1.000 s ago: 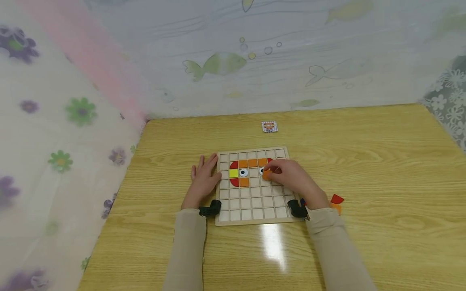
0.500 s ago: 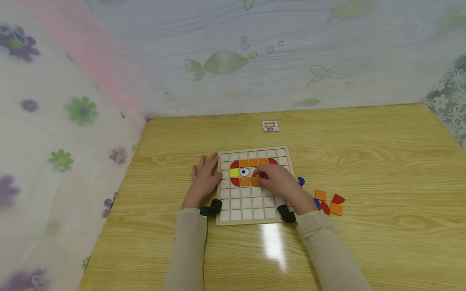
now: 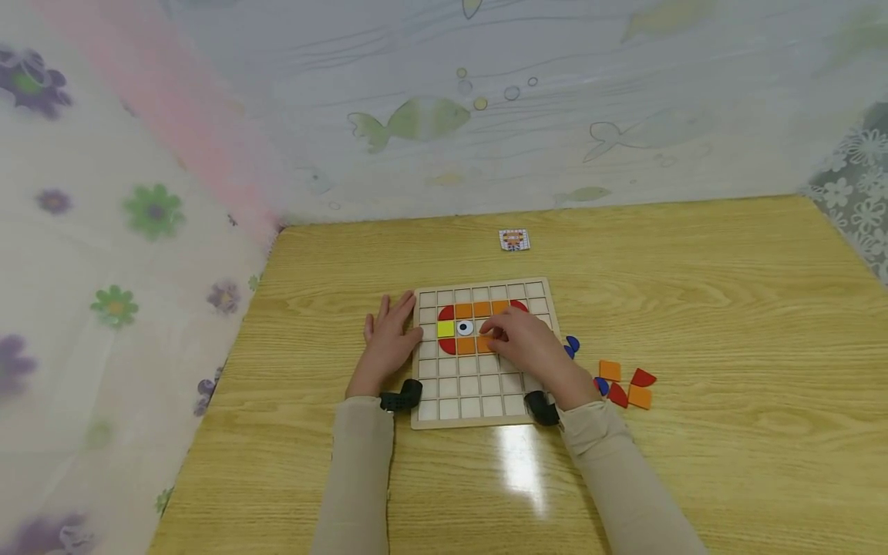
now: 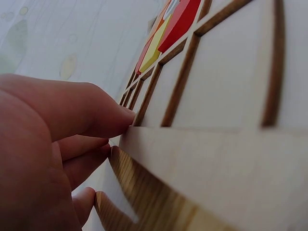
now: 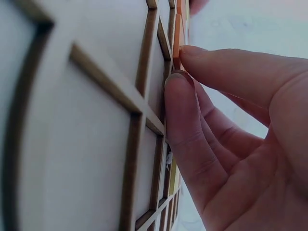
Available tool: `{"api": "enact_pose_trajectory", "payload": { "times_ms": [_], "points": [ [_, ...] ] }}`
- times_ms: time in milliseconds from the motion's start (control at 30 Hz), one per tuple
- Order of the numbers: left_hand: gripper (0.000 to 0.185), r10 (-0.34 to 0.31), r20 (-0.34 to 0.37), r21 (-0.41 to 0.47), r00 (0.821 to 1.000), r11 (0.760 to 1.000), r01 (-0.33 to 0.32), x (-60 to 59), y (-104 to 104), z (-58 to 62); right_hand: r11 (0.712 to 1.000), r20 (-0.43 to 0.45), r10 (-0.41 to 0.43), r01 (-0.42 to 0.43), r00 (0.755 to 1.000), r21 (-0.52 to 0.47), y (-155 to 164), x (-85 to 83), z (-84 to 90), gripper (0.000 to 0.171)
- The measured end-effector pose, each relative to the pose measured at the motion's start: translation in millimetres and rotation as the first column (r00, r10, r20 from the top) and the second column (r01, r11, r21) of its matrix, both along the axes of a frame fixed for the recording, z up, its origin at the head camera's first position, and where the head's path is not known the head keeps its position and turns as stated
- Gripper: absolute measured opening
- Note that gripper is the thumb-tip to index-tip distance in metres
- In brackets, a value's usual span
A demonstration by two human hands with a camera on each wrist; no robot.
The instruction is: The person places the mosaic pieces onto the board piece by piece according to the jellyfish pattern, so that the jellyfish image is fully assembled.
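A wooden grid board (image 3: 479,393) lies on the table. It holds red quarter-circles, orange squares, a yellow square (image 3: 445,329) and an eye tile (image 3: 464,327). My left hand (image 3: 392,327) lies flat against the board's left edge (image 4: 207,149), fingers straight. My right hand (image 3: 494,334) rests on the board, its thumb and forefinger tips touching an orange square tile (image 3: 484,344) seated in the third row. In the right wrist view those fingertips (image 5: 179,79) meet at the tile's edge (image 5: 177,36). The hand hides the tiles beneath it.
Loose pieces lie right of the board: orange squares (image 3: 610,371) (image 3: 640,398), red shapes (image 3: 644,378) (image 3: 617,396) and blue ones (image 3: 572,344). A small pattern card (image 3: 514,240) sits behind the board. Patterned curtains close off the back and left.
My right hand carried an orange square leftward and down into the third row, uncovering the loose pieces. Since half a second ago it has hardly moved. The left hand stayed put.
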State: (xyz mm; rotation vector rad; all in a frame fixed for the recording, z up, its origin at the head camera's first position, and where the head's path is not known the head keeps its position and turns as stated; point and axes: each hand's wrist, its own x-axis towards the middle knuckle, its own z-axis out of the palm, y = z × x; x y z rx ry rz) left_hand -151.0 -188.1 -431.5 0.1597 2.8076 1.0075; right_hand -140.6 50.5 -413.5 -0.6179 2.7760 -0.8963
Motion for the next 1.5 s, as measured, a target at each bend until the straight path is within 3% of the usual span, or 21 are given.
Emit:
{"api": "enact_pose_trajectory", "payload": {
  "times_ms": [233, 933, 1167, 1500],
  "points": [
    [0.058, -0.008, 0.014, -0.001, 1.000, 1.000, 0.008, -1.2, 1, -3.0, 1.000, 0.051, -0.007, 0.008, 0.999, -0.021, 2, -0.3, -1.2, 0.013],
    [0.058, 0.033, 0.027, -0.013, 0.999, 0.999, -0.032, 4.2, -4, -3.9, 0.998, 0.049, 0.058, -0.056, 0.997, -0.031, 17, -1.9, 8.2, 0.020],
    [0.057, 0.010, 0.010, -0.015, 1.000, 1.000, -0.009, 2.3, -4, -3.2, 0.999, 0.098, 0.036, -0.034, 0.995, -0.019, 37, 5.3, 12.6, 0.021],
    [0.057, -0.002, -0.007, -0.002, 1.000, 1.000, 0.002, 0.8, 0, -0.6, 0.999, 0.072, -0.032, 0.035, 0.997, -0.040, 68, 9.4, 19.5, 0.022]
  ]
}}
